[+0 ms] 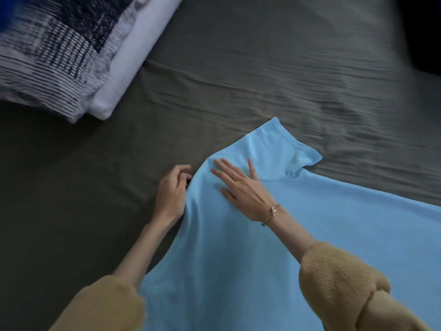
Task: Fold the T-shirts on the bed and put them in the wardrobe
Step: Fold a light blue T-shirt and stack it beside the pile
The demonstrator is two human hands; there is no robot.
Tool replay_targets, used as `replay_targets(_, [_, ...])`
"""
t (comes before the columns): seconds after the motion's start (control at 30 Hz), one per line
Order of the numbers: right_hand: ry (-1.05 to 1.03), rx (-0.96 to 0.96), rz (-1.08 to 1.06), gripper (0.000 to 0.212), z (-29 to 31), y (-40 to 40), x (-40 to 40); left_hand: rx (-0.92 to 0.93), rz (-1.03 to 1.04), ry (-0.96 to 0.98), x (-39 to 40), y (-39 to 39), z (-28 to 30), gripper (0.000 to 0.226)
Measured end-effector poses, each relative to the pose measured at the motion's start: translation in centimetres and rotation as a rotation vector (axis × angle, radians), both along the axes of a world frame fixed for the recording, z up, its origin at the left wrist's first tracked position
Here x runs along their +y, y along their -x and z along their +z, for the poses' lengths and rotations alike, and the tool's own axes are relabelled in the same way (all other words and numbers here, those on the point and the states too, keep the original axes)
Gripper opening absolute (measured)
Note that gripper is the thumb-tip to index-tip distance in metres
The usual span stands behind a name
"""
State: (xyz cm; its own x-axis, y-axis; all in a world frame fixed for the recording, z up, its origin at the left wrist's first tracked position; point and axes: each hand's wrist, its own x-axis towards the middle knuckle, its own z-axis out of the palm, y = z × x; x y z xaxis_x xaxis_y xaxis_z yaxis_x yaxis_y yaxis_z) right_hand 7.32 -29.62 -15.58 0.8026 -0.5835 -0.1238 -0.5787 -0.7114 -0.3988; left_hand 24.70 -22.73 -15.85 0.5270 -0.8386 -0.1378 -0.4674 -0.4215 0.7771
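Your light blue T-shirt [274,247] fills the lower right of the frame, spread on the dark bed sheet [238,80]. Your right hand [241,189] presses flat on it, fingers straight — your left hand [170,189] curls at its left edge (grip hidden, I cannot tell). Folded bedding [59,51] sits upper left.

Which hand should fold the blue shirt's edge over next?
Probably the left hand: it sits curled at the blue shirt's edge, while the right hand lies flat on top.
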Motion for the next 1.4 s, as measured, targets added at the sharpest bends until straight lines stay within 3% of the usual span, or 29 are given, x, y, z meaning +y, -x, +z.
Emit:
replay_targets(0.13, [0.004, -0.123, 0.051, 0.039, 0.5, -3.3, 2.5, 0.127, -0.129, -0.129, 4.5, -2.0, 1.2, 0.026])
replay_targets(0.3, [0.012, 0.088, 0.105, 0.041, 1.5, -6.0, 2.9, 0.211, -0.221, -0.218, 8.2, -2.4, 1.7, 0.013])
replay_targets(0.43, [0.007, 0.165, 0.063, 0.045, 2.4, -6.9, 2.1, 0.053, -0.275, -0.29, 9.3, -1.6, 1.5, 0.041])
replay_targets(0.57, [0.055, 0.217, -0.026, 0.058, 2.8, -6.7, 0.8, 0.075, -0.119, -0.252, 7.0, -0.3, 1.8, 0.034])
replay_targets(0.7, [0.08, 0.246, -0.049, 0.047, 2.6, -6.7, 0.2, 0.09, -0.074, -0.283, 4.1, 0.3, 1.7, 0.023])
replay_targets(0.77, [0.061, 0.218, -0.075, 0.044, 2.1, -6.7, 0.0, 0.156, -0.048, -0.238, 3.4, 0.4, 1.7, 0.015])
replay_targets(0.87, [0.021, 0.153, -0.078, 0.049, 1.4, -6.6, -0.4, 0.289, 0.062, -0.16, 3.2, 0.1, 1.3, 0.022])
replay_targets(1.07, [0.033, 0.121, -0.093, 0.053, -0.2, -5.7, -0.4, 0.15, 0.161, -0.258, 3.2, -1.0, 1.6, 0.029])
replay_targets(1.3, [0.145, 0.009, -0.179, 0.05, -0.6, -5.2, 1.4, 0.261, 0.092, -0.252, 2.5, -1.6, 1.8, 0.033])
replay_targets(1.4, [0.121, 0.061, -0.207, 0.053, -1.3, -5.1, 2.4, 0.063, 0.075, -0.254, 2.8, -1.7, 1.6, 0.033])
